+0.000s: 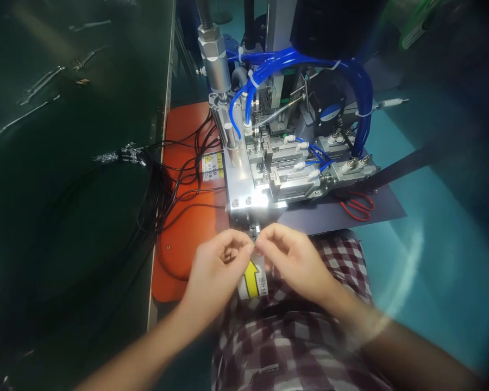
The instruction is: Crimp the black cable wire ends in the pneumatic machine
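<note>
My left hand (224, 258) and my right hand (291, 255) meet fingertip to fingertip at the near end of a metal machine (244, 187). Both are closed in a pinch. Whatever lies between the fingertips is too small to make out. Just beyond them sits a small dark fixture (253, 230) on the machine's front. Below the fingers, partly covered by them, is a white label with a yellow arrow (251, 282).
Many black cables (163, 190) with silvery ends run over an orange board (195, 228) to the left. Blue air hoses (362, 92) arch above the machine. Red-handled scissors or pliers (358, 207) lie at its right. Loose metal pieces (43, 84) rest on the dark table.
</note>
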Demonstrator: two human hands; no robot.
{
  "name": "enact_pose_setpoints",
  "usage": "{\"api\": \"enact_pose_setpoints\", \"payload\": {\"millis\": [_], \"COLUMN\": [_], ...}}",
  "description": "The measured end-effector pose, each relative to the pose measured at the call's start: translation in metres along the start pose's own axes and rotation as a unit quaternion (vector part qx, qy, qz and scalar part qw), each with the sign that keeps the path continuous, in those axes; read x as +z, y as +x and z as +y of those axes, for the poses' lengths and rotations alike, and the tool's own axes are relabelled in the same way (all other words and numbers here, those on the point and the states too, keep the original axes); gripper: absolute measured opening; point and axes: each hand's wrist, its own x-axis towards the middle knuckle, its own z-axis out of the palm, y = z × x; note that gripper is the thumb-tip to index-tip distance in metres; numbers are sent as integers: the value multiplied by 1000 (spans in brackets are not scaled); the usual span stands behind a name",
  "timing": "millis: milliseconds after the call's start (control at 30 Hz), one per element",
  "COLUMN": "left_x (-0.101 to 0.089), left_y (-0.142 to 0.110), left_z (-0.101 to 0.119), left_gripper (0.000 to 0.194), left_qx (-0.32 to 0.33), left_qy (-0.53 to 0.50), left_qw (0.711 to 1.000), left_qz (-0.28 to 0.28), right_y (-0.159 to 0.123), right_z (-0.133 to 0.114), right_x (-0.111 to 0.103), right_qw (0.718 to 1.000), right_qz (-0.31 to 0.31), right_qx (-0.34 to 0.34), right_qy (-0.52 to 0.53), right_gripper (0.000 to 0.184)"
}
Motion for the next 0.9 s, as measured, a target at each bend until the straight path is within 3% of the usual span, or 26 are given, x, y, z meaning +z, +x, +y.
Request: {"api": "enact_pose_setpoints", "payload": {"millis": [100,200,400,600,767,900], "left_x": [-5,-8,-9,-9,-9,-9], "left_y": [4,4,2,3,3,2], "left_z": [3,4,3,6,4,3], "left_gripper": [23,27,26,19,20,17], "left_qx": [-106,-145,-124,-44,-53,-49], "left_qy": [-62,-77,-74,-15,-24,-23], "left_qw": [992,986,988,998,996,996], "left_qz": [-33,-40,-54,-51,-68,-65], "right_y": [2,3,2,-1,2,4], "right_z": [-1,-5,-11,-10,-10,-16], "right_x": [-6,-9,-5,-3,-6,-5], "right_qw": [1000,995,992,987,989,984], "right_qz": [-13,-17,-15,15,-11,12], "right_qx": [14,-34,-45,-88,-56,-91], "right_qy": [4,-91,-114,-134,-139,-156], "right_gripper": [18,13,10,11,8,7]}}
